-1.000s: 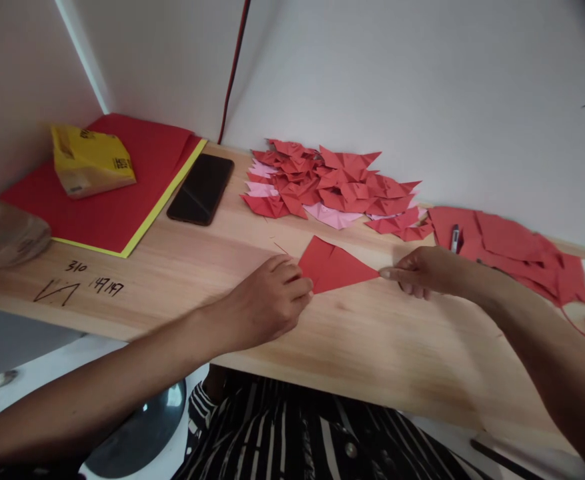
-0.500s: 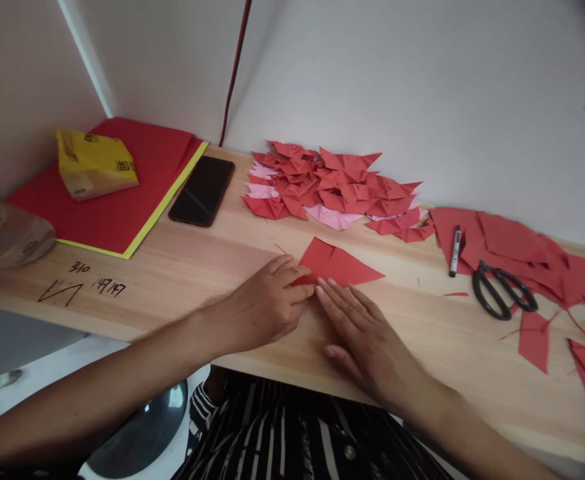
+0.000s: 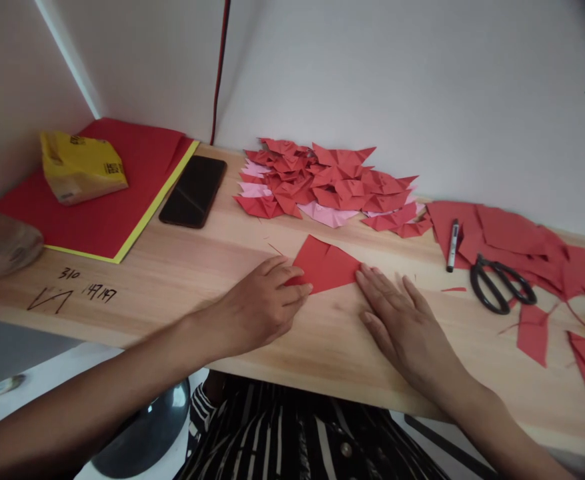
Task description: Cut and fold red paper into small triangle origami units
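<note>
A folded piece of red paper (image 3: 324, 265) lies flat on the wooden table in front of me, a short slit or crease line showing near its upper edge. At its left end, my left hand (image 3: 267, 303) has its fingers curled over the corner, holding the paper down; the thumb is hidden. My right hand (image 3: 399, 320) lies flat with fingers stretched, fingertips on the paper's right corner. Behind the paper is a pile of folded red and pink paper shapes (image 3: 332, 180).
To the right lie black-handled scissors (image 3: 502, 283), a marker (image 3: 453, 245) and a stack of red paper pieces (image 3: 512, 233). A phone (image 3: 193, 191) is at left, beside red sheets (image 3: 137, 160) bearing a yellow packet (image 3: 83, 167). A plastic-looking container (image 3: 7, 243) stands far left.
My right hand has slid right along the paper's lower edge, from near my left hand to the right corner. My left hand stays at the left end. The view has shifted slightly.
</note>
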{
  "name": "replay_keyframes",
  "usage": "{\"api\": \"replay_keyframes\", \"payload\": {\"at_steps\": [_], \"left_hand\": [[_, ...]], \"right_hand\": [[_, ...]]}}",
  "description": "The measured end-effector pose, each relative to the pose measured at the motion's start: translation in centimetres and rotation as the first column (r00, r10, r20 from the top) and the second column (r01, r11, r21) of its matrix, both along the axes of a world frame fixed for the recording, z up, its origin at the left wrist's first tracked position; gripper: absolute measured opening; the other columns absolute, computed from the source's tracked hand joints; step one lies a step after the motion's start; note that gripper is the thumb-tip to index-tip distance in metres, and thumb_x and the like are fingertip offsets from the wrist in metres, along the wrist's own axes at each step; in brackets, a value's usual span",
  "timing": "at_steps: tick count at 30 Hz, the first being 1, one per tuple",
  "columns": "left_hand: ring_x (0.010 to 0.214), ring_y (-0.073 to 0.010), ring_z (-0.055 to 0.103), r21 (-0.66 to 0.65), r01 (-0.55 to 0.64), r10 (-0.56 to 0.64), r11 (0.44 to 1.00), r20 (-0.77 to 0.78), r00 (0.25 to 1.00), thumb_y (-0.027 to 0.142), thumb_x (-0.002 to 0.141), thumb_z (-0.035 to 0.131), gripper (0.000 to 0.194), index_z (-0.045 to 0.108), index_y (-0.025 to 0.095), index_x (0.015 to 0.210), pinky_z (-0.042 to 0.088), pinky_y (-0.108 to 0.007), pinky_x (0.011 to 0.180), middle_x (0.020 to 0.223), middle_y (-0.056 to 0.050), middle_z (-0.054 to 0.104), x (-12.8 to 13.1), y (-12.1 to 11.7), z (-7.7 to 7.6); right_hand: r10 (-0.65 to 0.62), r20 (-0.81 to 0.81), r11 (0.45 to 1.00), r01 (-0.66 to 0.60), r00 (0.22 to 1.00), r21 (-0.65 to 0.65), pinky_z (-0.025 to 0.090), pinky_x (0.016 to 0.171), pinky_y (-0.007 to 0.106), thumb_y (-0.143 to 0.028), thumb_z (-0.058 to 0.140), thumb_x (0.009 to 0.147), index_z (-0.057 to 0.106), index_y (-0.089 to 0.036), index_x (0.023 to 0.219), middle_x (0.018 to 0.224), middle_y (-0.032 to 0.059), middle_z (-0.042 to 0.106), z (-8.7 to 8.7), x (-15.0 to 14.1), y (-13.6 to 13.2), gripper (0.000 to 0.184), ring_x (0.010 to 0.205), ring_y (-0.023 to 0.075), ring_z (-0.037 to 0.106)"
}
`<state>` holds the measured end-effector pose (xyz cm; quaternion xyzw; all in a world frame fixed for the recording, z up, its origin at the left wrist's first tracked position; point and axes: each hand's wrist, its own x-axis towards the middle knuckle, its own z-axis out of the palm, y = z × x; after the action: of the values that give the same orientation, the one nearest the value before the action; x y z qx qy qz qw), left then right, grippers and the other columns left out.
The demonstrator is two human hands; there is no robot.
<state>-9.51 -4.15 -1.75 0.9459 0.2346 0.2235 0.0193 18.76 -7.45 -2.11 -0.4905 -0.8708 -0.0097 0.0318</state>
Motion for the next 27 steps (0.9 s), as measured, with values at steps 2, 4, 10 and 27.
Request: {"api": "replay_keyframes", "payload": {"at_steps": [2,4,10,27], "left_hand": [[0.116,-0.0246,0.056,0.003,0.0,0.0,1.0,0.005,1.0,0.015,0.086,0.058,0.022,0.066,0.013,0.106,0.037,-0.049,0.107,0.115,-0.008,0.069,0.0,0.0,0.0],[0.115,-0.0243,0.057,0.012,-0.005,0.005,1.0,0.007,1.0,0.015,0.087,0.057,0.021,0.066,0.014,0.106,0.037,-0.048,0.107,0.113,-0.007,0.069,0.1,0.0,0.1],[0.113,-0.025,0.057,0.038,-0.01,0.011,0.999,-0.007,1.0,0.018,0.088,0.055,0.021,0.067,0.013,0.104,0.039,-0.046,0.106,0.112,-0.008,0.07,0.1,0.0,0.0],[0.113,-0.0248,0.056,0.0,-0.017,0.017,1.0,-0.009,1.0,0.017,0.088,0.054,0.024,0.065,0.012,0.108,0.036,-0.048,0.108,0.111,-0.007,0.07,0.0,0.0,-0.1]], "right_hand": [[-0.026,-0.001,0.999,0.026,1.0,0.035,0.026,0.115,0.052,-0.033,0.031,0.1,0.018,-0.018,0.155,0.153,0.0115,0.037,-0.2,0.5,0.0,0.058,0.142,0.0232,0.034],[-0.034,0.0,0.998,0.034,0.999,0.049,0.026,0.115,0.053,-0.034,0.029,0.101,0.018,-0.018,0.155,0.153,0.0116,0.038,-0.4,0.8,0.0,0.058,0.141,0.0235,0.036],[-0.048,0.007,0.997,0.047,0.999,0.053,0.026,0.115,0.055,-0.034,0.031,0.1,0.035,-0.012,0.148,0.152,0.0131,0.04,0.3,0.2,0.0,0.053,0.143,0.0268,0.032],[0.054,-0.054,0.997,-0.057,0.997,-0.058,0.027,0.117,0.047,-0.036,0.035,0.1,0.029,-0.009,0.151,0.156,0.0145,0.029,-0.2,-3.0,4.6,0.058,0.145,0.0219,0.025]]}}
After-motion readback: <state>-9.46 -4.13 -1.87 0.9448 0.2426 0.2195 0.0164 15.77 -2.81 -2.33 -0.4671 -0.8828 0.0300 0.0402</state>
